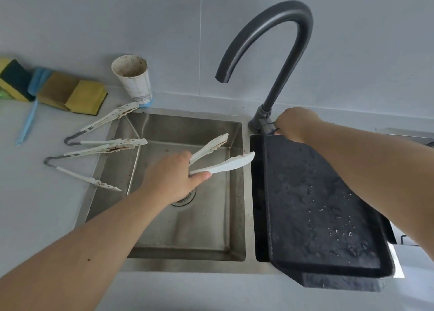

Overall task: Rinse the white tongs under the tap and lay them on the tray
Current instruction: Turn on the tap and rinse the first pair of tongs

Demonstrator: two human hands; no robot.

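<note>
My left hand [175, 178] grips a pair of white tongs [223, 155] over the steel sink [117, 146], their soiled tips spread apart and pointing right toward the tray. The dark curved tap [272, 31] arches above the sink with its spout over the basin; no water runs from it. My right hand [294, 124] rests on the tap handle at the tap's base. A black tray [324, 212], wet with droplets, lies across the right basin and holds nothing.
Two more dirty white tongs [103, 122] [89, 151] lie on the counter at the sink's left rim. A stained paper cup [132, 78] stands behind the sink. Sponges [70, 94] and a blue brush [29, 120] sit at the far left.
</note>
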